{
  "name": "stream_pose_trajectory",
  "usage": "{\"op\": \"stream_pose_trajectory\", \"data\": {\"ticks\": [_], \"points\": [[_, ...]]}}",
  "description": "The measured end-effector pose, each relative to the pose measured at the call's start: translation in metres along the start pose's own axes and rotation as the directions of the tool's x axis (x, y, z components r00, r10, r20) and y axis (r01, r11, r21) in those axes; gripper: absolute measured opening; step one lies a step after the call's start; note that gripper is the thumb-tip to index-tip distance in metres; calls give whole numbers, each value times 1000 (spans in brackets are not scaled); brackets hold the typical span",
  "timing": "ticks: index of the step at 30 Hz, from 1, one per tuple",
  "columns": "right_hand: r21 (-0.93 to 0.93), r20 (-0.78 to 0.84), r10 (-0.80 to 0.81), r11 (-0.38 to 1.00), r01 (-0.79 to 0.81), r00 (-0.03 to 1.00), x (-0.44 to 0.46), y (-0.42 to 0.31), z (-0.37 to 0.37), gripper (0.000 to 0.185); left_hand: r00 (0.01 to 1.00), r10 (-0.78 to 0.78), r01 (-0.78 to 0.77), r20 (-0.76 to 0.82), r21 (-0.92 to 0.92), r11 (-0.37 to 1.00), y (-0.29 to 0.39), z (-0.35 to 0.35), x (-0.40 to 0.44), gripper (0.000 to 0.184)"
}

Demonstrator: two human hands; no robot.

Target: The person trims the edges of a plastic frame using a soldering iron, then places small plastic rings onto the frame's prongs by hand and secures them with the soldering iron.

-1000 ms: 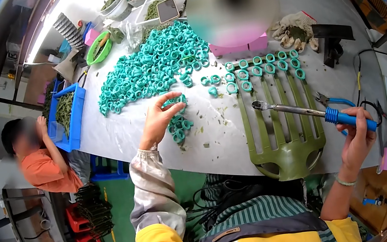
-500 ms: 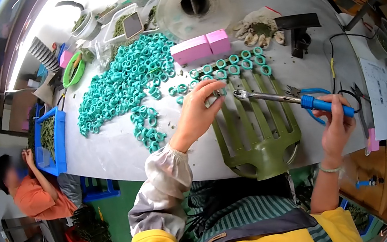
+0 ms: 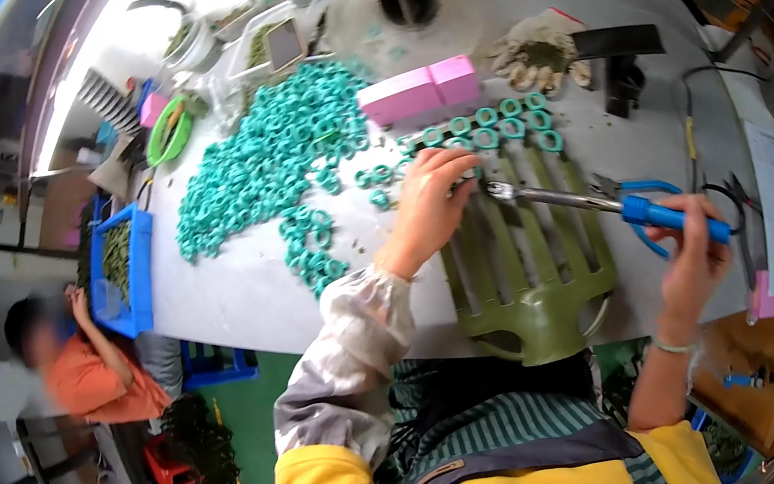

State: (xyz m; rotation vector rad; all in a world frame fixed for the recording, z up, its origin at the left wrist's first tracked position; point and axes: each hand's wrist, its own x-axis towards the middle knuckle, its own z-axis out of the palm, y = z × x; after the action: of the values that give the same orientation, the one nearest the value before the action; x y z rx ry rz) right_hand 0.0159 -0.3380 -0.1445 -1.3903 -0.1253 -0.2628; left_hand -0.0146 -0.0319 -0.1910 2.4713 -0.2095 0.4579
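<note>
Blue-handled tool (image 3: 603, 202) in right hand (image 3: 693, 256), near left hand (image 3: 430, 205)

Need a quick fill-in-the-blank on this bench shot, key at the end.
1. Of the left hand and right hand, the one gripping the tool by its handle is the ____.
2. That tool's handle is coloured ____.
3. In view, the big pile of rings lies to the ____ of the pink blocks.
4. The co-worker's shirt is ____.

Missing words: right; blue; left; orange.
</note>
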Motion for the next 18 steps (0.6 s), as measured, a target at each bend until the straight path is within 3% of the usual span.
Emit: {"op": "stream_pose_trajectory", "data": {"ticks": [2, 3, 4, 5, 6, 7, 8, 10, 12, 15, 18], "points": [[4, -8, 11, 1000, -11, 1000, 1, -2, -4, 25, 994, 52, -59, -95, -70, 996, -2, -8, 0, 32], [14, -12, 23, 1000, -22, 1000, 2, -2, -7, 25, 993, -36, 15, -109, -186, 982, -2, -23, -1, 30], [19, -23, 32, 999, -32, 999, 2, -2, -8, 26, 980, -174, 152, -97, -203, 967, 1, -47, -3, 25], [13, -40, 27, 1000, -27, 999, 1, -4, -7, 27, 959, -220, 186, -180, -190, 964, -23, -59, -14, 19], [16, -37, 25, 1000, -25, 999, 1, -3, -8, 27, 950, -262, 257, -170, -49, 965, -34, -79, -27, 18], [20, -32, 23, 1000, -23, 999, 1, -3, -10, 27, 958, -236, 272, -160, 265, 925, -50, -94, -46, 21], [26, -27, 21, 999, -21, 999, 0, -2, -11, 26, 965, -244, 263, -97, 412, 873, -58, -108, -63, 20], [29, -9, 16, 999, -15, 1000, -1, -3, -11, 26, 907, -397, 407, -141, 538, 739, -66, -118, -87, 15], [29, 0, 13, 999, -13, 1000, -1, -3, -10, 27, 879, -372, 475, -299, 611, 633, -78, -112, -101, 14], [25, 6, 14, 1000, -14, 1000, -3, -4, -7, 27, 690, -715, 715, -113, 258, 650, -83, -110, -100, 20], [16, 0, 15, 1000, -15, 1000, -5, -8, -6, 27, 678, -735, 700, -9, -296, 650, -78, -105, -98, 25]]}}
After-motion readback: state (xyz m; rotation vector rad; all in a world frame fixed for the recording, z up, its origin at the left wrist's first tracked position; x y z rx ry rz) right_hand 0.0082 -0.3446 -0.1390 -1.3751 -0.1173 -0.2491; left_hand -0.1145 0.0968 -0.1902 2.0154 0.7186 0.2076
